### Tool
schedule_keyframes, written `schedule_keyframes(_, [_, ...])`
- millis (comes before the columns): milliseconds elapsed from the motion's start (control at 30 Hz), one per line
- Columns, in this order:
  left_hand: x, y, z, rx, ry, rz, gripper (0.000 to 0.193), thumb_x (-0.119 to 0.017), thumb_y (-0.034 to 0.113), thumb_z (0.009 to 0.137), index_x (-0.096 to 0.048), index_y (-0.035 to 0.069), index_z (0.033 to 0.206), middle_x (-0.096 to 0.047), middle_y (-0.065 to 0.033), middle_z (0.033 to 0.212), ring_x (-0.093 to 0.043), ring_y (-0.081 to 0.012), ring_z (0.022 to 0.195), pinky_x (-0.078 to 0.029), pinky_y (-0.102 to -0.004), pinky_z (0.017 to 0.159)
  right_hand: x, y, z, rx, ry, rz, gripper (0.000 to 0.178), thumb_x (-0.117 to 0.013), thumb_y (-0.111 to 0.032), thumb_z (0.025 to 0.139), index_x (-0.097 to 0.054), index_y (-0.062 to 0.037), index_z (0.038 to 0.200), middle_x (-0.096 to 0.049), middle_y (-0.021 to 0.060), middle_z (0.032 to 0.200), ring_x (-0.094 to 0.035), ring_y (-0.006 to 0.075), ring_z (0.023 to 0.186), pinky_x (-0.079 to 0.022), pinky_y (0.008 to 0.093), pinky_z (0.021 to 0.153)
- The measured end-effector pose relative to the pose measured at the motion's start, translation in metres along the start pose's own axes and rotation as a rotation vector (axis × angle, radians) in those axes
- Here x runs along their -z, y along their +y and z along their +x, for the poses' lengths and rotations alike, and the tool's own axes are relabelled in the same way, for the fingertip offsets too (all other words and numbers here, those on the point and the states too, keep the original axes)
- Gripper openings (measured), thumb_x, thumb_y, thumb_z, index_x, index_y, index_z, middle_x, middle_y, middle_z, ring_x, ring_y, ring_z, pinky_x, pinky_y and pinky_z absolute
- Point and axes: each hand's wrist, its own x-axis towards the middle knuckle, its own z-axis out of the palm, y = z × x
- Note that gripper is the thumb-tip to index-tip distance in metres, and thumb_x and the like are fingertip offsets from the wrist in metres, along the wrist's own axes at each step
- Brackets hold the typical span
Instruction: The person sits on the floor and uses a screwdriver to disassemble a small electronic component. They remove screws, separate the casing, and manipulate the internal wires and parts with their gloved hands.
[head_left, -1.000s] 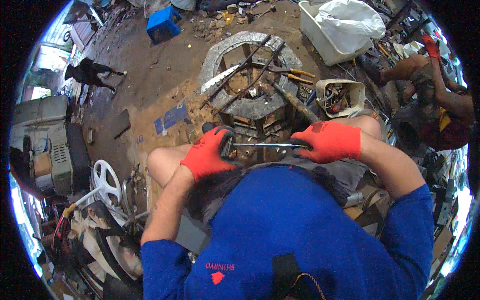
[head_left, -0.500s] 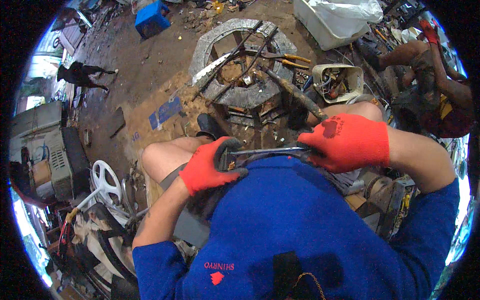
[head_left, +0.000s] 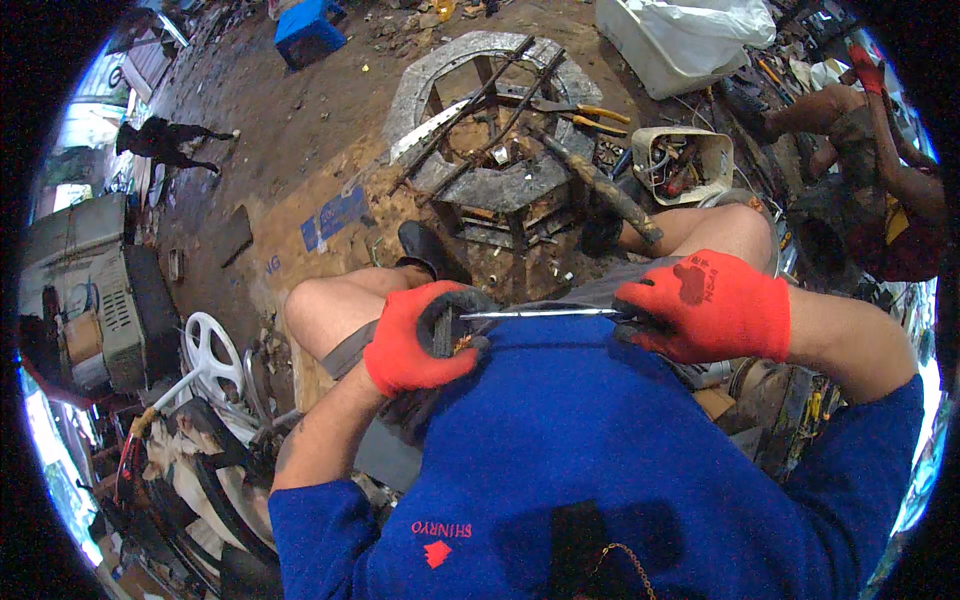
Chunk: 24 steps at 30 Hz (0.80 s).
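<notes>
A thin, shiny metal strip (head_left: 540, 314) spans the gap between my two red-gloved hands, level in front of my blue shirt. My left hand (head_left: 420, 338) curls around its left end, thumb and fingers bent in a C shape; its dark palm hides that end. The right end is pinched between thumb and fingers of my right hand (head_left: 705, 308). Beyond my knees stands an octagonal metal frame (head_left: 420, 85) with dark rods (head_left: 515, 115) laid across it. Yellow-handled cutters (head_left: 590, 115) rest on its right side. A thick wooden stick (head_left: 605, 190) leans against it.
Right of the frame sits a beige container (head_left: 725, 165) holding metal scraps. Behind it is a white tub (head_left: 650, 60) with a plastic bag. A co-worker's red glove (head_left: 866, 68) shows at far right. A dog (head_left: 165, 140), blue stool (head_left: 308, 32) and white wheel (head_left: 213, 355) are leftward.
The strip has turned and now shows a thinner edge. My right hand has shifted slightly right, and the left fingers have closed in a little. The view has tilted slightly.
</notes>
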Motion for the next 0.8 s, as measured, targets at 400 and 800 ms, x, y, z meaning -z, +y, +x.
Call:
schedule_keyframes(400, [0.008,0.005,0.02,0.177,-0.183,0.039,0.048,-0.077,0.015,0.066,-0.06,0.003,0.11,-0.065,-0.0092,0.1,-0.061,-0.0183,0.097,-0.048,-0.0325,0.09,0.032,-0.005,0.009,-0.081,-0.132,-0.022,0.028,-0.065,-0.029,0.086,-0.059,-0.0093,0.104,-0.065,0.0166,0.078,-0.064,0.0378,0.074,-0.051,0.0473,0.064])
schedule_keyframes(800, [0.008,0.033,0.01,-0.052,-0.073,0.088,0.045,-0.074,0.015,0.069,-0.061,0.003,0.111,-0.068,-0.0106,0.087,-0.068,-0.0244,0.081,-0.053,-0.0349,0.078,0.03,-0.02,-0.009,-0.008,-0.035,0.028,0.032,-0.06,-0.035,0.089,-0.055,-0.0067,0.104,-0.062,0.0155,0.071,-0.063,0.0379,0.066,-0.051,0.048,0.058])
